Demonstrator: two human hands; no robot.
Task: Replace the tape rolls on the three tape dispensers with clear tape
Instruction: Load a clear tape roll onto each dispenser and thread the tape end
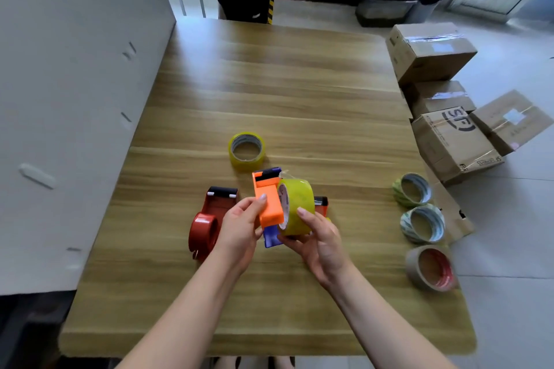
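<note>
wooden table (269, 84) | red dispenser (209, 219) left | yellowish roll (246, 150) centre | three rolls (422, 223) right edge

A red plastic tape dispenser (209, 219) lies on the wooden table (269, 84), left of the left hand (239, 228). That hand holds an orange plastic tape dispenser (268, 201) over a blue plastic dispenser (271, 239). The right hand (320, 240) holds a yellowish clear tape roll (296, 207) against its right side. A second yellowish roll (246, 150) lies farther off. Three more tape rolls (422, 223) line the table's right edge.

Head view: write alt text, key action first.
The left hand grips an orange tape dispenser while the right hand holds a yellowish clear tape roll beside it. On the wooden table lie a red dispenser, a blue dispenser, a spare yellowish roll and three other rolls.
</note>
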